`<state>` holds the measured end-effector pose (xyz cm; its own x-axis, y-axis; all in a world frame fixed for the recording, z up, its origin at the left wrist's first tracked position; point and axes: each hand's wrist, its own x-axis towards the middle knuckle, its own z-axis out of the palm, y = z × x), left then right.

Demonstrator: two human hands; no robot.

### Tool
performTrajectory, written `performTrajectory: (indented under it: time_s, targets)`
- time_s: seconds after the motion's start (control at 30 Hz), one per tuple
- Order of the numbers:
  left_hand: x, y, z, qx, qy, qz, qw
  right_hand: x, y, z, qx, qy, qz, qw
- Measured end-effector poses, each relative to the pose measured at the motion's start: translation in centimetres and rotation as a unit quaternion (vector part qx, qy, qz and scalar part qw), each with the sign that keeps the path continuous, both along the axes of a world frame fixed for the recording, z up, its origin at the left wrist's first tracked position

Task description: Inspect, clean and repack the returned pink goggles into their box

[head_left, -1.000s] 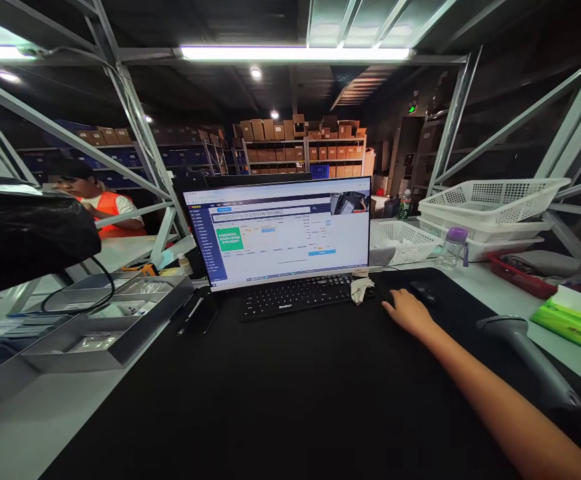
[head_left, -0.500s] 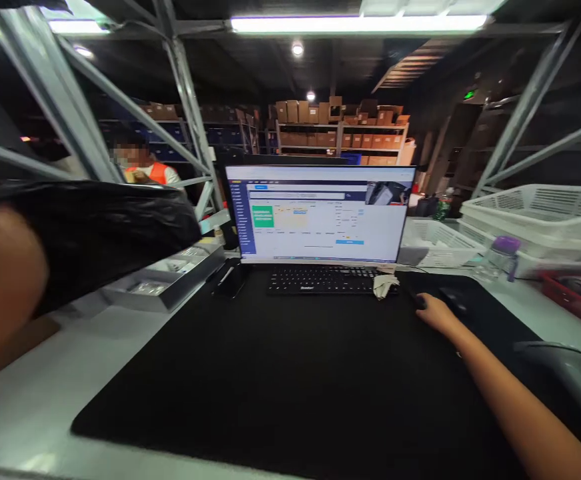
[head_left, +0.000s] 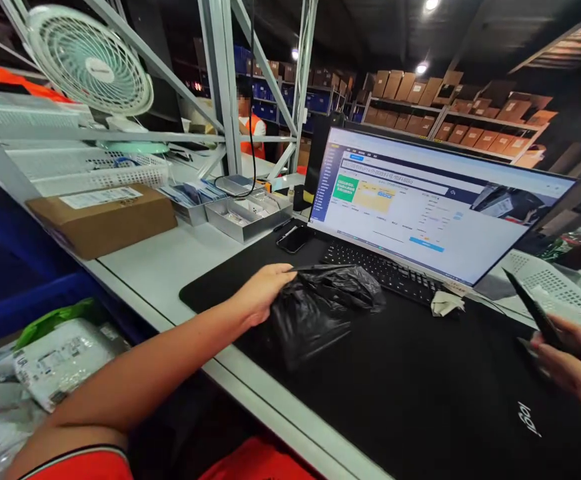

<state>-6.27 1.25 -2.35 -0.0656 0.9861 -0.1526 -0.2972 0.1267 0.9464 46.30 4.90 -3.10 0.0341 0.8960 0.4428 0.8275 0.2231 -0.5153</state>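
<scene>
My left hand [head_left: 265, 290] is closed on the edge of a crumpled black plastic bag [head_left: 315, 313], which hangs over the black desk mat [head_left: 390, 400] in front of the keyboard [head_left: 385, 270]. At the right edge, my right hand [head_left: 575, 353] grips a dark, narrow pointed tool [head_left: 533, 307], its tip up and toward the monitor [head_left: 420, 213]. A paler pointed piece shows below it; blur hides the tool's exact kind. Near the keyboard's right end lies a crumpled white tissue [head_left: 447, 303]. A phone [head_left: 293, 239] rests on the mat's far left.
Beyond the mat's left side stand a grey divided tray [head_left: 248, 220] and a cardboard box [head_left: 103, 220]. A fan [head_left: 93, 67] is behind them. Wrapped parcels [head_left: 65, 360] fill a blue bin [head_left: 25, 307] below the table. A person [head_left: 251, 127] in an orange vest is farther back.
The view has turned left. My left hand has brought the black bag down from the upper left to over the mat. My right hand has left the mouse area and now holds the pointed tool raised.
</scene>
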Motion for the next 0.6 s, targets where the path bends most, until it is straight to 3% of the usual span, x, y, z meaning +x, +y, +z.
performTrajectory:
  time_s: [0.07,0.13,0.2,0.27,0.33,0.37,0.43,0.53,0.6]
  targets:
    - [1.0,0.2,-1.5,-0.023,0.001,-0.041,0.999,-4.2,-2.3,1.7,-0.03,0.102,-0.026,0.994]
    - [0.9,0.6,-2.5,-0.021,0.061,-0.056,0.996,-7.6,-3.8,3.0,-0.066,0.103,-0.042,0.992]
    - [0.0,0.4,-2.8,0.031,0.182,-0.031,0.982,-9.6,-4.6,3.5,-0.09,0.072,-0.021,0.993]
    - [-1.1,-0.6,-2.4,0.127,0.341,0.053,0.93,-10.5,-5.0,3.4,-0.088,0.021,0.014,0.996]
    - [-1.6,-2.5,-1.6,0.221,0.486,0.145,0.833,-11.1,-5.1,2.9,-0.061,-0.036,0.048,0.996]
    - [-1.5,-3.5,-1.1,0.254,0.546,0.162,0.782,-11.4,-5.2,2.7,-0.044,-0.06,0.069,0.995]
    - [-0.9,-5.1,-0.4,0.263,0.641,0.129,0.709,-12.2,-5.3,2.3,-0.01,-0.094,0.12,0.988]
    - [0.1,-5.5,-0.5,0.21,0.713,0.03,0.668,-14.0,-5.6,2.2,0.032,-0.144,0.205,0.968]
    - [0.3,-4.9,-1.3,0.212,0.699,-0.008,0.683,-15.3,-5.9,2.4,0.059,-0.18,0.253,0.949]
